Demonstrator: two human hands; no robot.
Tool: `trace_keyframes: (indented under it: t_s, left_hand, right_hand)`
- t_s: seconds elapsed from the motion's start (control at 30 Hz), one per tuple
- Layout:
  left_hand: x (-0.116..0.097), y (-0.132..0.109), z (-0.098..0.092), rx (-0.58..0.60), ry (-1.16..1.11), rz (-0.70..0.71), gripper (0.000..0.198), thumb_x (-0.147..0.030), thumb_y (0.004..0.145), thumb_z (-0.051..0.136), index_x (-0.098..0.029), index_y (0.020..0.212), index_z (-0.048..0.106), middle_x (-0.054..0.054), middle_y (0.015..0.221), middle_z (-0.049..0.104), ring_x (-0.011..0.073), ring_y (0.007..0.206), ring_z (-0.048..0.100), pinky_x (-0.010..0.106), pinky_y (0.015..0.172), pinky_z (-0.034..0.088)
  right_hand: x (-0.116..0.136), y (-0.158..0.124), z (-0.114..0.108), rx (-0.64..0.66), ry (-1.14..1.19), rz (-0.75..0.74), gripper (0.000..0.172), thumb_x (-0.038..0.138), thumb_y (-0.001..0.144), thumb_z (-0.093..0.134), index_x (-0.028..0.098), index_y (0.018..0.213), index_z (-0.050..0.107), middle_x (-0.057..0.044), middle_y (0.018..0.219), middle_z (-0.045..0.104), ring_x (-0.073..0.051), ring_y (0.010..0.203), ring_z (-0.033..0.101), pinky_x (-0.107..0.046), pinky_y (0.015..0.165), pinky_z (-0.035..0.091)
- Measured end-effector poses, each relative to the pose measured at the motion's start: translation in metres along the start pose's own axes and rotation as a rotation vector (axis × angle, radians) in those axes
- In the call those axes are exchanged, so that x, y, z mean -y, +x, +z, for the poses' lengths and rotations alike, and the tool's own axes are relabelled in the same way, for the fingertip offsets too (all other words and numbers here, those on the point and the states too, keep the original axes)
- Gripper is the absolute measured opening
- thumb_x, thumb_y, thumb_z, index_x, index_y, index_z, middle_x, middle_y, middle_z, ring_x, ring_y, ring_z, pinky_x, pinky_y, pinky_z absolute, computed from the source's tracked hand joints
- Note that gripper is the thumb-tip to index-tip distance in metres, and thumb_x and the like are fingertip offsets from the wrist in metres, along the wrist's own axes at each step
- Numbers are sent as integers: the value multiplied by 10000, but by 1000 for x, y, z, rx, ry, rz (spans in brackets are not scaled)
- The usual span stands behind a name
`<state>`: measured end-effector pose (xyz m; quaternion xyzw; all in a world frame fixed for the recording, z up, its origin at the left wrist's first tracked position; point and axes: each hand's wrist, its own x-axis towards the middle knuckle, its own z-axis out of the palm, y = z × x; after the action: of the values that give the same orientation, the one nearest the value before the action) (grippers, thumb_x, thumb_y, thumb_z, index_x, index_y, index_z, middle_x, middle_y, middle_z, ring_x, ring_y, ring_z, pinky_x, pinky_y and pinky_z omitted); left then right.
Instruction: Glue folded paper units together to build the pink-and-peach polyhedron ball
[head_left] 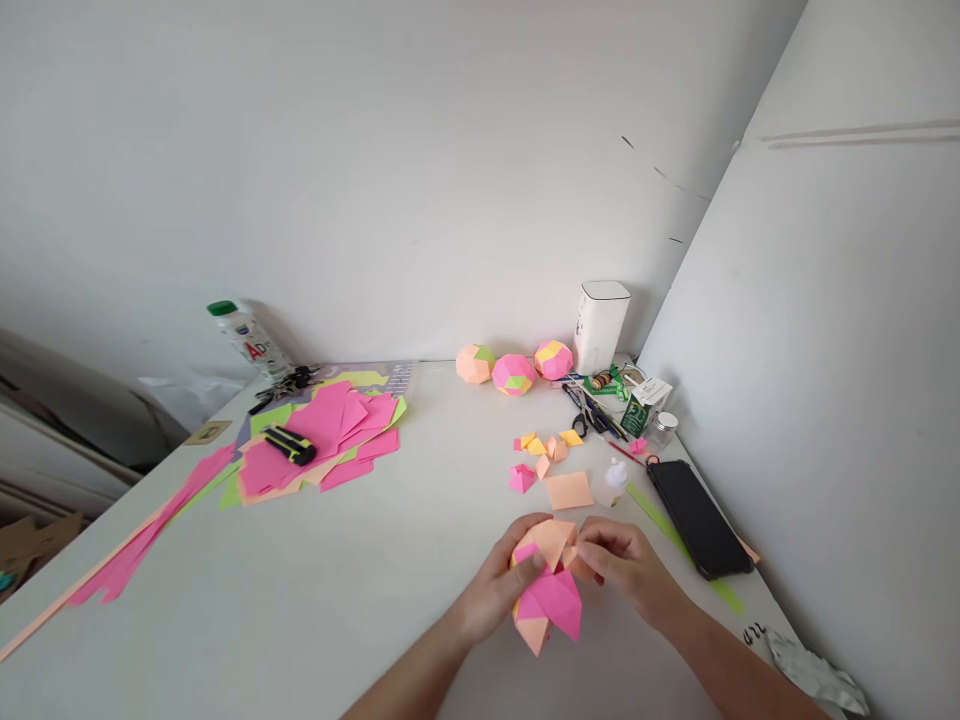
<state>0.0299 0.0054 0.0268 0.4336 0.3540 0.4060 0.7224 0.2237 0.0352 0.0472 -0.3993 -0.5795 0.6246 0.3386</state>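
Nearest to the camera come the person's forearms [420, 665], and between the two hands, above the front part of the table [360, 590], is a paper model [551, 598] in pink, peach and a little yellow. The left hand [495, 585] is clamped on its left side, with the thumb pressed flat on the front; the fingers behind are partly hidden. The right hand [622, 560] has thumb and forefinger together on a small peach flap [570, 556] at the model's right edge. The model seems very light, rather stiff along its folds but easy to crush, and probably not slippery; the closed, folded faces should give a safer hold than the loose points. On the pale table, from left to right, lie paper strips [161, 530], a pile of coloured sheets [322, 445] with a cutter [291, 445] on it, three paper balls [514, 375] near the wall [450, 180], small folded pieces [534, 447], a glue bottle [613, 482] and a black phone [699, 520]. The room looks plain, its pale walls meeting at a corner behind the white container [601, 325].
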Motion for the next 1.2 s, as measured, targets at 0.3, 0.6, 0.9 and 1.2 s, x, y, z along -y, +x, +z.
trace_keyframes:
  t_s: [0.3, 0.6, 0.9, 1.2]
  left_hand:
    - [-1, 2, 1, -18, 29, 15, 462, -453, 834, 569, -231, 1224, 461, 54, 1048, 602, 162, 831, 566, 276, 723, 431]
    - [3, 1, -1, -9, -68, -17, 449, -431, 830, 581, -215, 1211, 484, 71, 1084, 603, 168, 822, 567, 283, 715, 421]
    - [1, 5, 5, 60, -279, -42, 412, -452, 830, 563, -155, 1115, 550, 108, 1013, 625, 203, 832, 603, 328, 725, 461]
    - [5, 5, 4, 91, -308, -95, 424, -469, 814, 578, -136, 1076, 575, 92, 924, 631, 187, 789, 597, 309, 702, 469]
  right_hand:
    - [-1, -2, 3, 11, -61, -87, 254, 277, 803, 569, 185, 573, 516, 14, 602, 453, -135, 586, 404, -275, 556, 319]
    - [2, -3, 4, -19, -196, -208, 239, 287, 820, 561, 181, 616, 627, 0, 611, 482, -140, 589, 436, -268, 551, 369]
    - [-2, -4, 7, -101, -520, -792, 207, 119, 835, 510, 195, 917, 684, -22, 629, 557, -144, 551, 469, -274, 507, 411]
    - [-2, -6, 3, -144, -912, -1088, 364, 107, 829, 519, 193, 1180, 562, -12, 650, 535, -140, 550, 424, -263, 497, 378]
